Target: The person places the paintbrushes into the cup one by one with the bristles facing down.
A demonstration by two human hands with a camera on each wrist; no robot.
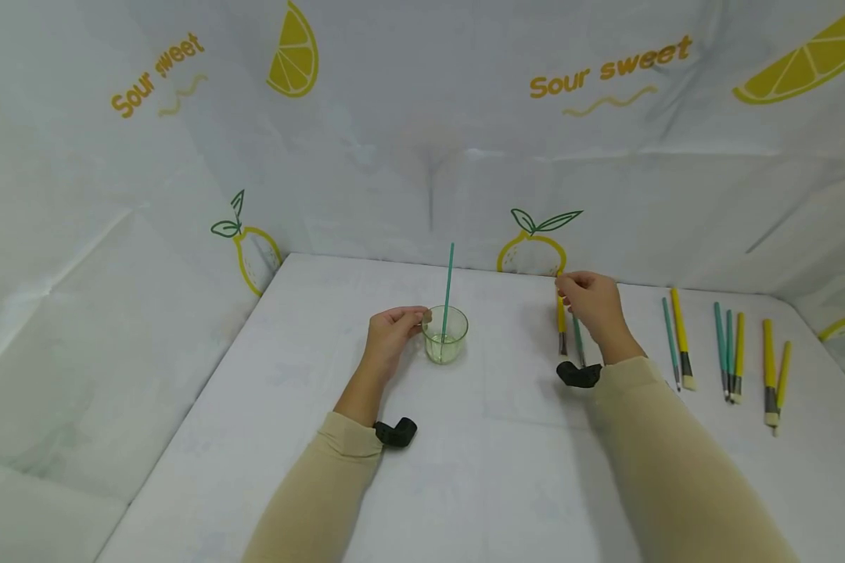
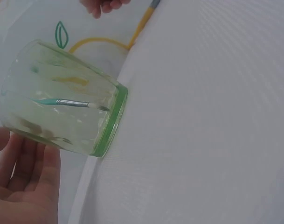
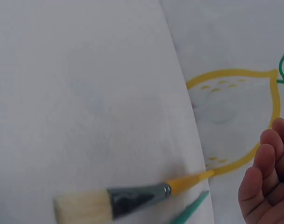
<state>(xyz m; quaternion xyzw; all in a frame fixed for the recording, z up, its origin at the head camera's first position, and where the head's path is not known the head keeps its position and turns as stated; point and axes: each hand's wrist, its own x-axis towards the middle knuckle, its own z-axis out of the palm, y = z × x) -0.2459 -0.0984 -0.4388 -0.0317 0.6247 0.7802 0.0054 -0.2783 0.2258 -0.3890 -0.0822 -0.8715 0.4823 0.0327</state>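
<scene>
My left hand (image 1: pixel 392 332) grips a clear green-tinted glass (image 1: pixel 444 352) by its left side near the rim. Upright on the white table, the glass holds one thin teal paintbrush (image 1: pixel 449 285); the left wrist view shows its bristles (image 2: pixel 100 107) down near the glass bottom. To the right, my right hand (image 1: pixel 593 301) hovers over a yellow paintbrush (image 1: pixel 561 320) and a teal paintbrush (image 1: pixel 578 340). In the right wrist view its fingers (image 3: pixel 265 172) are loosely bent, apart from the yellow brush (image 3: pixel 188 182), and nothing shows between them. The thumb is hidden there.
Farther right lie several more brushes in small groups: a teal and yellow pair (image 1: pixel 681 340), a group with teal and yellow handles (image 1: pixel 729 352), and two yellow ones (image 1: pixel 769 360). A lemon-printed white sheet (image 1: pixel 408 141) hangs behind the table (image 1: pixel 465 485).
</scene>
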